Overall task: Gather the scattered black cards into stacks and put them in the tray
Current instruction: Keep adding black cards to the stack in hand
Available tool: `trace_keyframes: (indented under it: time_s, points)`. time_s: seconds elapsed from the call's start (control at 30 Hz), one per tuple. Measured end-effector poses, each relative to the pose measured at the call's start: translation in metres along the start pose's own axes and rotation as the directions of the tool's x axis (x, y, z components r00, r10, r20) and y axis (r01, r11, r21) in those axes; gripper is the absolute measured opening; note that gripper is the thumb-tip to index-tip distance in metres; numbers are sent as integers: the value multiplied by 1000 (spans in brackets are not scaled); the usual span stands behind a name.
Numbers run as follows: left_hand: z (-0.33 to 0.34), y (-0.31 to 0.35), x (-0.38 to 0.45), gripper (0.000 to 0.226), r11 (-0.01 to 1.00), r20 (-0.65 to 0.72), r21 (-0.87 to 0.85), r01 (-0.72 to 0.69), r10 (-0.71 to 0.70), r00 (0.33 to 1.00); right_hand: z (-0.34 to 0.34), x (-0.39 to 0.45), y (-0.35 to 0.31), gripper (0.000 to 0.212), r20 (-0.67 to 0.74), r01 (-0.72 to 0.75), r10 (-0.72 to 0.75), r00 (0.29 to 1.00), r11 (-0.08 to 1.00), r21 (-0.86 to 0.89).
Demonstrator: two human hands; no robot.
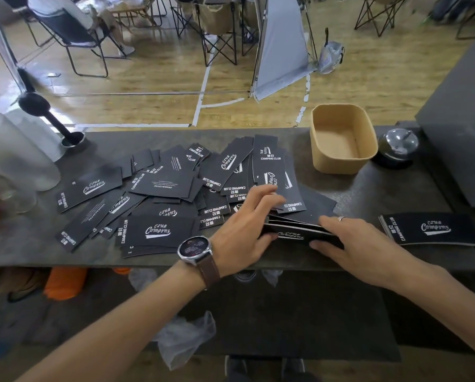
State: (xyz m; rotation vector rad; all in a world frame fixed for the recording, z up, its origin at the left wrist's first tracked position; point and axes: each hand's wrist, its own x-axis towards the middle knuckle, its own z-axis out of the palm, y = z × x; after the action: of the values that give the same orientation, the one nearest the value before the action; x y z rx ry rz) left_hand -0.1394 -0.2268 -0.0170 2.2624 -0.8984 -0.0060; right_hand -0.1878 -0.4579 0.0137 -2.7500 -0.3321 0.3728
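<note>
While black cards [159,186] lie scattered across the bench [23,244], both hands pinch a small stack [294,232] between them, left hand [247,227] at its left end, right hand [352,241] at its right, empty tan tray [341,161] beyond, second stack [429,228] just right.

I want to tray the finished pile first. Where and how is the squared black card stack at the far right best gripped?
Pinch the squared black card stack across its two long edges near the middle, with the right hand coming from above. It lies flat on the dark counter with its edges aligned and space around it, so a mid-length pinch should keep the cards together.
</note>
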Motion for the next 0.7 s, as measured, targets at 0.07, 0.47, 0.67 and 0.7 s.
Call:
trace_keyframes:
  time_s: [0.07,0.47,0.67,0.7]
  points:
    - [5,8,7,67,999,13,-46,-6,6,1000,2,0,-2,16,-9,15,-15,1000,1000,-1]
    - [26,9,12,24,1000,13,9,-13,12,1000,4,7,-5,8,4,3,-2,1000,996,-90]
    - [22,2,7,18,995,64,75,-63,58,996,-2,6,-1,12,-13,2,-4,1000,991,-134]
    - [19,1,5,17,993,58,90,-75,70,996,-4,4,1,13,-30,4,-8,1000,991,-137]
